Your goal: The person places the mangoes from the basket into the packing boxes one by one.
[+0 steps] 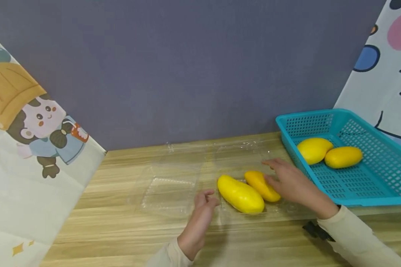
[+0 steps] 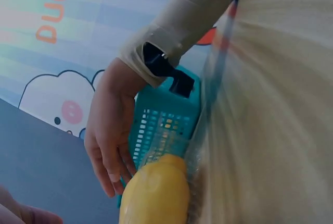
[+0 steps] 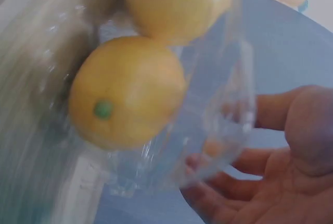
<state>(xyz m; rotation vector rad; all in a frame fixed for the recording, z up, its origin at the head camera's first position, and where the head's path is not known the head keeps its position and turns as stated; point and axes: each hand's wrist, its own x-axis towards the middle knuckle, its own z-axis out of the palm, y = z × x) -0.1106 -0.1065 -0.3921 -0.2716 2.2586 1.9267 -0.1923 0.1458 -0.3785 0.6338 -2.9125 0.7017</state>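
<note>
Two yellow mangoes lie side by side in a clear plastic clamshell box. The larger mango is on the left, the smaller mango on the right, a green spot on its end in the right wrist view. My right hand is over the box's right side, fingers spread, thumb overlapping the smaller mango. Through the clear wall in the right wrist view, some fingertips show. Just left of the larger mango, my left hand has loosely bent fingers and holds nothing.
At the right stands a turquoise basket with two more mangoes inside. A second clear clamshell box lies open at the left. A grey wall rises behind the wooden table.
</note>
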